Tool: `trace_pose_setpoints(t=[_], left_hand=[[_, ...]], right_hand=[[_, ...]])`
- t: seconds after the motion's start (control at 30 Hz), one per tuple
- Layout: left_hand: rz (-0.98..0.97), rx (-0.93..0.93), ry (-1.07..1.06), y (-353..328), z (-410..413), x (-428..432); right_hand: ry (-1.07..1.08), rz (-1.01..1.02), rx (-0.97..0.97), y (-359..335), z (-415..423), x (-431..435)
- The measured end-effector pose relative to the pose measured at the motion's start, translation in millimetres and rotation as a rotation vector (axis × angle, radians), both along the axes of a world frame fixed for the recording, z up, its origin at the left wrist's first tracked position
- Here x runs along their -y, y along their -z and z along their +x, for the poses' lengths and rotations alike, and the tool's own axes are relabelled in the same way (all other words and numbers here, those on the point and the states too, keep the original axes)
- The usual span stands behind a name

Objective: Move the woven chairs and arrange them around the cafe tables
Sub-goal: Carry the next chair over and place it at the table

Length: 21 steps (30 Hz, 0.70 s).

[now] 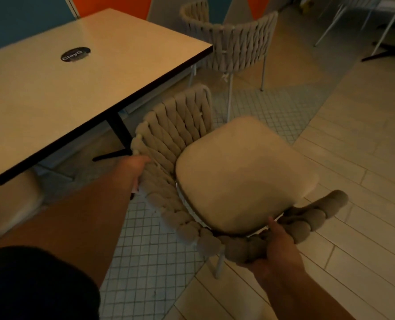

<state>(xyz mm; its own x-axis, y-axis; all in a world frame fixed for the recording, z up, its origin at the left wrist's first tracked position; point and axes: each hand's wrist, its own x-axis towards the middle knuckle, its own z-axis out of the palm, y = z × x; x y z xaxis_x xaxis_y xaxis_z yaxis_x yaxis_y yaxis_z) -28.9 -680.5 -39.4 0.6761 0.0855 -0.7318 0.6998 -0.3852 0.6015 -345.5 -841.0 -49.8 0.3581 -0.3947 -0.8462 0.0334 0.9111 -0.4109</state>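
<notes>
Head view: both hands grip the curved back of a beige rope-woven chair with cream cushion [242, 176], left hand [135, 166] and right hand [276, 250] closed on the weave, beside a cream rectangular cafe table [76, 88]. Grey small-tile floor [141, 262] meets pale planks [353, 158]. Second woven chair [235, 42] apparently stands behind.

Table [76, 88] left, near chair [238, 176] beside it, second chair [235, 42] behind
</notes>
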Motion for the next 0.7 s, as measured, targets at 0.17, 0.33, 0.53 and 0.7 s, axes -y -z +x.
trace_pose_setpoints(t=[0.17, 0.33, 0.53, 0.7], left_hand=[[-0.006, 0.111, 0.026, 10.5, 5.6, 3.5], [-0.034, 0.11, 0.009, 13.8, -0.6, 2.7], [-0.101, 0.065, -0.092, 24.0, -33.5, 5.3], [-0.161, 0.069, -0.188, 60.0, -76.8, 4.3]], right_hand=[[0.036, -0.093, -0.091, 53.5, -5.6, 5.5], [0.072, -0.113, -0.125, 58.3, -1.4, 13.6], [-0.026, -0.153, -0.31, 49.1, -14.9, 65.9], [-0.129, -0.186, -0.384, 26.6, -29.5, 111.0]])
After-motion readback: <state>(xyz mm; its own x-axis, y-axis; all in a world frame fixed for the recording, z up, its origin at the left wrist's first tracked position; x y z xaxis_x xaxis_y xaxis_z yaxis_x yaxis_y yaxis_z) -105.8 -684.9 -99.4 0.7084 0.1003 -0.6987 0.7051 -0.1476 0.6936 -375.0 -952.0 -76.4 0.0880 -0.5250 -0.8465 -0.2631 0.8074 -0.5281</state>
